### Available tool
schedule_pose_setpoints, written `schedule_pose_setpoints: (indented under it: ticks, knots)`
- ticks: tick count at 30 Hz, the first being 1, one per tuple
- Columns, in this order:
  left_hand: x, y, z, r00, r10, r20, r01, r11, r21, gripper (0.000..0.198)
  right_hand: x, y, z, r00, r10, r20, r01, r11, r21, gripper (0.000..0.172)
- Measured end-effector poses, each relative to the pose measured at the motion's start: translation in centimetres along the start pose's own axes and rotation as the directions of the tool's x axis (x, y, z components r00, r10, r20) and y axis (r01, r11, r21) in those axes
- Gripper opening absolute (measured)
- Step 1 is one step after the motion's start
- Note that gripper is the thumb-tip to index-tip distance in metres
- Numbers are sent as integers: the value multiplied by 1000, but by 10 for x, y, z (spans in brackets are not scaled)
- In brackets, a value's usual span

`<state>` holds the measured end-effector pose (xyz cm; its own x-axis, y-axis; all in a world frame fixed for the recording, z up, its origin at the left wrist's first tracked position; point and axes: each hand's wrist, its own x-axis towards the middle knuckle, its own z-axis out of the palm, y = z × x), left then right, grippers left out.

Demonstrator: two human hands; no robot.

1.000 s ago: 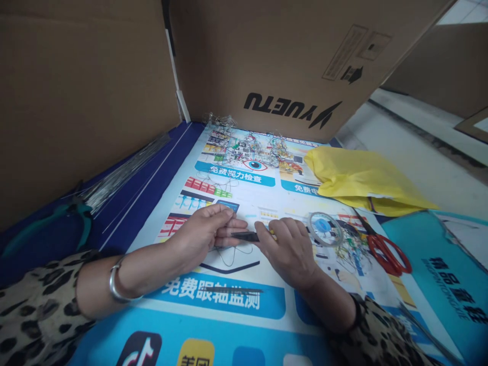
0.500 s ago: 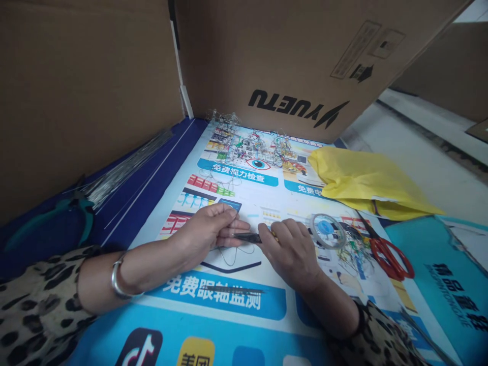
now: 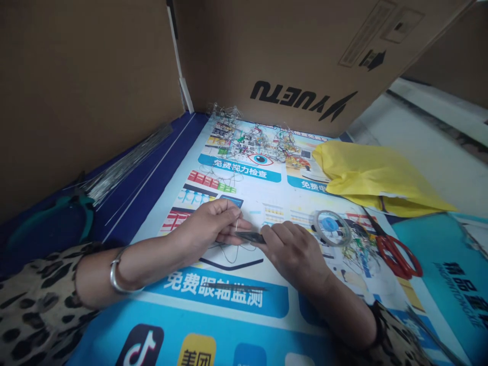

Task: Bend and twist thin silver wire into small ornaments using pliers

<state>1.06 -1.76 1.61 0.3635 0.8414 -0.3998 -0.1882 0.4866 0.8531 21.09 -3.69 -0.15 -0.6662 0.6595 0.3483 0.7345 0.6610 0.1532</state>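
Thumb and fingers of my left hand point(image 3: 219, 221) pinch a thin metal wire point(image 3: 229, 260), whose bent loops hang below the fingers. Wrapped around the handles of a pair of pliers, my right hand point(image 3: 293, 249) points the tool to the left. The dark jaws of the pliers point(image 3: 249, 236) meet the wire close to my left fingertips. A short end of wire stands up by the jaws. The handles are mostly hidden inside my right fist. Beneath both hands lies a printed poster sheet point(image 3: 251, 330).
Teal-handled pliers point(image 3: 89, 218) and a bundle of straight wires point(image 3: 122, 168) lie at left. Bent wire pieces point(image 3: 259, 140) sit farther back. At right are a tape roll point(image 3: 345, 239), red scissors point(image 3: 400, 256) and a yellow bag point(image 3: 377, 175). Cardboard walls point(image 3: 274, 46) stand behind.
A short end of wire now stands upright at the plier jaws. My right hand has tilted slightly, and the whole view has shifted a little.
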Motion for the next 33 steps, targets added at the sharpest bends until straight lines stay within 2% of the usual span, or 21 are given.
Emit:
schedule_pose_setpoints:
  ticks: [9,20,33]
  knots:
    - [1,2,2,1000,-4,-19,5,997,81,23,-1,-6,-3,995,69,78,-76,993,88,24]
    - [1,3,2,1000,-25,-8,25,997,67,23,2,-2,-9,999,12,44,-10,998,-64,14]
    - [0,4,3,1000,-4,-18,6,992,128,23,1,-2,-6,994,35,100,-39,999,35,18]
